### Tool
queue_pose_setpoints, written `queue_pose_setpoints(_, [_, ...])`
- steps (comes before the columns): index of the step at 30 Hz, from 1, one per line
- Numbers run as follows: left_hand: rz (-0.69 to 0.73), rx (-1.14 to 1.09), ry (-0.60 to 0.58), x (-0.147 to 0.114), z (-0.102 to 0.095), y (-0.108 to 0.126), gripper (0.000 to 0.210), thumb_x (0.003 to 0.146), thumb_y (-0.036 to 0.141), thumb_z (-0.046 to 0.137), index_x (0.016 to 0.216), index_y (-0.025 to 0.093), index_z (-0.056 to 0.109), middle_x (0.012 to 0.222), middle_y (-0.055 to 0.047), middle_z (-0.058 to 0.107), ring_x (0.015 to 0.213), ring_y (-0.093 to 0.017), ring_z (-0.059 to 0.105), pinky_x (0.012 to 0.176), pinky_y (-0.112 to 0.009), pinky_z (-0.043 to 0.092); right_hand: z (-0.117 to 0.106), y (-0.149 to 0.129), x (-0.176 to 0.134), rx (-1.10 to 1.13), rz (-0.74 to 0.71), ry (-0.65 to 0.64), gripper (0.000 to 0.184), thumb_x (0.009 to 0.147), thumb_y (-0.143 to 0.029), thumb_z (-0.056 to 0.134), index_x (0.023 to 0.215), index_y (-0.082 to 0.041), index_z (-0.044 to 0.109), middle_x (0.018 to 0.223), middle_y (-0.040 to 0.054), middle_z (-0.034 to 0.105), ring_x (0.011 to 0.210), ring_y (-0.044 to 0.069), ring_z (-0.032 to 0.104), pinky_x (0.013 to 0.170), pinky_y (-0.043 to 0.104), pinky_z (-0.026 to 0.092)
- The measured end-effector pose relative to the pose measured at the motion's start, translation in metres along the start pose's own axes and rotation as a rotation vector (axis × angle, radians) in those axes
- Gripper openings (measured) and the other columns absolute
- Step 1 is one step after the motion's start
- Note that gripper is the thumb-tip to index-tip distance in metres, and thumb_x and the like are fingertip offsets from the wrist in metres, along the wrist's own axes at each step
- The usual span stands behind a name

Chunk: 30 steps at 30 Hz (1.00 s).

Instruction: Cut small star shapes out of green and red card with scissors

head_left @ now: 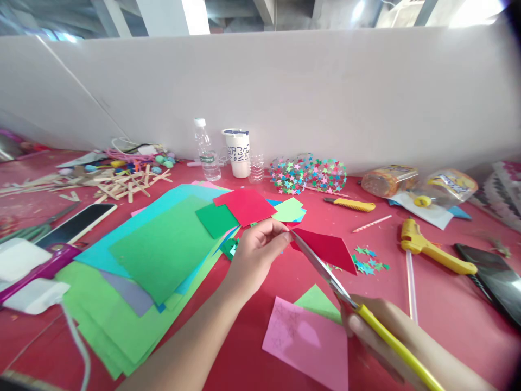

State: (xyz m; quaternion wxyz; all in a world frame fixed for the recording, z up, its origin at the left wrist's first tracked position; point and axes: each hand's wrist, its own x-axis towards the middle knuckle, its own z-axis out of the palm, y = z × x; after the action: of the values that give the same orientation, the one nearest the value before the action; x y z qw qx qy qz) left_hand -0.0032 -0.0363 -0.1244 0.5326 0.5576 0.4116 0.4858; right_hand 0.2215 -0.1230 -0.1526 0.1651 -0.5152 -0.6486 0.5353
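My left hand pinches the left end of a red paper piece between thumb and fingers, above the red table. Yellow-handled scissors are in my right hand, their blades lying along the paper's lower edge with the tips near my left fingertips. Whether the blades are parted is hard to see. Below the blades lie a pink sheet with faint star outlines and a light green piece. Small paper stars are scattered right of the red paper.
Stacked green and blue sheets spread to the left, near a phone. Behind stand a water bottle, a white cup and star-filled containers. A yellow cutter and glue gun lie right.
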Motion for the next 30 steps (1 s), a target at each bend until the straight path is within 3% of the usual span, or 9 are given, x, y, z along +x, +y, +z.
queue_pose_setpoints(8, [-0.021,0.008,-0.019,0.002,-0.003,-0.001,0.014,0.08,0.028,0.066,0.071,0.018,0.063,0.057,0.005,0.051,0.054,-0.009,0.041,0.05,-0.024,0.027,0.0,-0.024,-0.004,0.07,0.183,0.112,0.074,0.068,-0.097,0.037,0.069,-0.023,0.042,0.059,-0.0069,0.044,0.042,0.006,0.032,0.038,0.021,0.026])
queue_pose_setpoints(17, [-0.054,-0.229,-0.037,0.005,-0.001,-0.011,0.013,0.078,0.026,0.07,0.071,0.017,0.065,0.061,0.003,0.056,0.057,-0.008,0.047,0.057,-0.023,0.034,0.004,-0.012,-0.001,0.109,0.112,0.086,0.068,0.077,-0.092,0.037,0.07,-0.024,0.042,0.055,-0.008,0.042,0.04,0.007,0.032,0.035,0.02,0.026])
queue_pose_setpoints(21, [-0.049,-0.213,-0.015,0.004,-0.001,-0.01,0.015,0.078,0.027,0.07,0.068,0.016,0.065,0.059,0.003,0.055,0.056,-0.008,0.046,0.057,-0.023,0.034,0.006,-0.005,0.002,0.106,0.103,0.073,0.068,0.076,-0.093,0.035,0.07,-0.025,0.04,0.052,-0.0086,0.041,0.036,0.005,0.029,0.033,0.019,0.021])
queue_pose_setpoints(30, [-0.051,-0.135,-0.033,0.005,-0.005,-0.004,0.011,0.076,0.025,0.07,0.07,0.018,0.064,0.056,0.005,0.054,0.054,-0.008,0.044,0.053,-0.022,0.032,0.002,-0.005,0.004,0.029,0.081,0.061,0.07,0.076,-0.093,0.036,0.068,-0.024,0.042,0.056,-0.0058,0.043,0.041,0.007,0.035,0.034,0.019,0.023])
